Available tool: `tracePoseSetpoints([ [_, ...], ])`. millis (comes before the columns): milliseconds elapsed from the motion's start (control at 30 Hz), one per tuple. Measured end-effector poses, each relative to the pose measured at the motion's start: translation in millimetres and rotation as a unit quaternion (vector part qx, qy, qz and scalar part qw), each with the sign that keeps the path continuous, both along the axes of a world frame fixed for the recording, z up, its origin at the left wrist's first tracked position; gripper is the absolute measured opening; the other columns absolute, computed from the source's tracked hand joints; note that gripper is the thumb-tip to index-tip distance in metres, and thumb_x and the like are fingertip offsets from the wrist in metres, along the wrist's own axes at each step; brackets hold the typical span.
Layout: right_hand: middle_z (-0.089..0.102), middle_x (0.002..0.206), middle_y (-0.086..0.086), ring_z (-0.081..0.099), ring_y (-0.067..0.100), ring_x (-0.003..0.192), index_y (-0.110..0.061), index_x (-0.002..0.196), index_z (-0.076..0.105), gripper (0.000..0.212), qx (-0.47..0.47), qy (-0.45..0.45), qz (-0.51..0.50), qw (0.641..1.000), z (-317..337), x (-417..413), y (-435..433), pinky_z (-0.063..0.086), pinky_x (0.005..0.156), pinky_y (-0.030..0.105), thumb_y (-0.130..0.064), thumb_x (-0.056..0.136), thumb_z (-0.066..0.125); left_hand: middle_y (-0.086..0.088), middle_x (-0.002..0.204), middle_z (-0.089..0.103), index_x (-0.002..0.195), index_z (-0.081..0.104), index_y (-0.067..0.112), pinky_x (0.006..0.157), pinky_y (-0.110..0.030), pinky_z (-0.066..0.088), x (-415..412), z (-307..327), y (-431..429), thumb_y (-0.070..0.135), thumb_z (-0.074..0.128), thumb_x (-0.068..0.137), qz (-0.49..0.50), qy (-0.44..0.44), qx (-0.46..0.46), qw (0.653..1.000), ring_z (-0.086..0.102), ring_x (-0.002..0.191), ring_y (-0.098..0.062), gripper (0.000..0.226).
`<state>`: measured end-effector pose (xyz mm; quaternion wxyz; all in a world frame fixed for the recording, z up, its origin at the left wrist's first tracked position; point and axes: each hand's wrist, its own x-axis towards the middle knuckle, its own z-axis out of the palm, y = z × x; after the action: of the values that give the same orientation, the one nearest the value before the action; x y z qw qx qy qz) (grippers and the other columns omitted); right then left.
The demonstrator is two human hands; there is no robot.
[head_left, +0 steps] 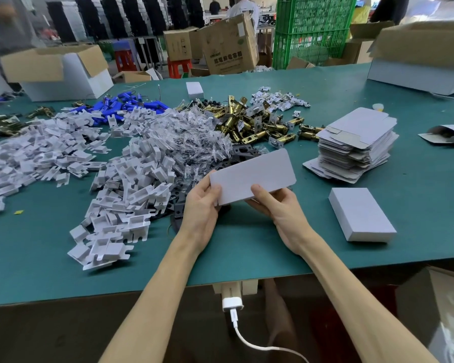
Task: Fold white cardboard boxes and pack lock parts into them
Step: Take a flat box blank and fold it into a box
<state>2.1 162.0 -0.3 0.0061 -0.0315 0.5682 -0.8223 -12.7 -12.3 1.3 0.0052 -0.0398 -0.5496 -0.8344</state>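
I hold a flat white cardboard box blank (254,174) above the green table, tilted up to the right. My left hand (201,205) grips its left end, thumb on top. My right hand (275,203) grips its lower edge near the middle, thumb on the face. A stack of flat white blanks (357,142) lies to the right. One closed white box (361,214) lies at the near right. Brass latch parts (254,121), clear bagged screws (194,132), white plastic inserts (131,184) and black plates (241,153) are heaped behind and left of my hands.
Blue parts (131,104) lie at the back left. Open cartons stand at the far left (55,69) and far right (425,53). A small white box (194,90) sits at the back. The green table's (247,252) front edge runs under my forearms. A charger cable (236,320) hangs below.
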Motion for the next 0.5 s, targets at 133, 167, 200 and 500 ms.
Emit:
tracePoseSetpoints([
  [133, 0.076, 0.112, 0.009, 0.072, 0.023, 0.107, -0.013, 0.103, 0.074, 0.039, 0.002, -0.001, 0.003, 1.0, 0.0, -0.4, 0.2, 0.059, 0.095, 0.035, -0.04, 0.078, 0.084, -0.021, 0.142, 0.062, 0.144, 0.052, -0.002, 0.103, -0.03, 0.053, -0.3, -0.5, 0.9, 0.001, 0.043, 0.108, 0.012, -0.005, 0.003, 1.0, 0.061, 0.123, -0.023, 0.037],
  [167, 0.076, 0.112, 0.01, 0.071, 0.023, 0.107, -0.012, 0.103, 0.073, 0.039, 0.002, -0.003, 0.001, 1.0, 0.6, -0.2, 0.1, 0.059, 0.095, 0.036, -0.041, 0.079, 0.083, -0.021, 0.142, 0.062, 0.144, 0.052, -0.003, 0.104, -0.031, 0.052, -0.6, -0.2, 0.5, 0.0, 0.043, 0.108, 0.012, -0.009, 0.011, 1.0, 0.061, 0.124, -0.024, 0.038],
  [200, 0.075, 0.113, 0.012, 0.071, 0.024, 0.107, -0.011, 0.104, 0.072, 0.039, 0.001, -0.006, -0.003, 1.0, 1.4, 0.2, 0.0, 0.059, 0.095, 0.038, -0.041, 0.081, 0.082, -0.021, 0.142, 0.061, 0.144, 0.052, -0.003, 0.105, -0.032, 0.051, -0.8, 0.2, -0.4, -0.001, 0.041, 0.108, 0.009, -0.013, 0.022, 1.0, 0.061, 0.125, -0.024, 0.038],
  [500, 0.069, 0.116, 0.01, 0.07, 0.029, 0.112, -0.025, 0.124, 0.059, 0.061, -0.044, 0.023, -0.065, 0.997, 3.2, 2.2, 1.2, 0.061, 0.086, 0.043, -0.044, 0.073, 0.084, -0.003, 0.117, 0.076, 0.125, 0.071, 0.015, 0.096, -0.039, 0.056, 0.9, -6.8, 4.0, 0.016, 0.058, 0.104, 0.037, -0.026, -0.01, 0.999, 0.069, 0.108, -0.018, 0.025],
])
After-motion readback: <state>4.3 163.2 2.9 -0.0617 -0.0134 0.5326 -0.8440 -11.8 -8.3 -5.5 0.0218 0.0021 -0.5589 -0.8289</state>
